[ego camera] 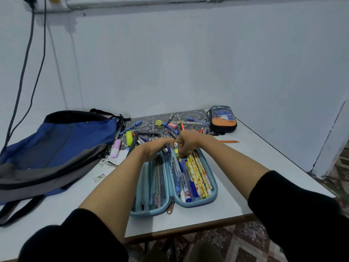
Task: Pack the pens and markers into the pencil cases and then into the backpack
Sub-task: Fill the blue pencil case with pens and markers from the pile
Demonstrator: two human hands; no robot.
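A light blue pencil case [213, 193] lies open in front of me, its right half filled with yellow patterned pencils [199, 176] and markers, its left mesh pocket holding several pens. My left hand [157, 148] pinches the case's blue middle divider flap [172, 157] at the far end. My right hand [186, 141] curls over the far end of the right half, its fingers on a small green item there. Loose pens and markers [151, 129] lie scattered behind. A blue and grey backpack [56, 148] lies at the left.
A dark pencil case [222, 120] with a cartoon print stands zipped at the back right. An orange pencil [228, 141] lies alone on the white table [255, 167]. Highlighters, erasers and a patterned mat sit behind the open case. Cables hang on the wall at left.
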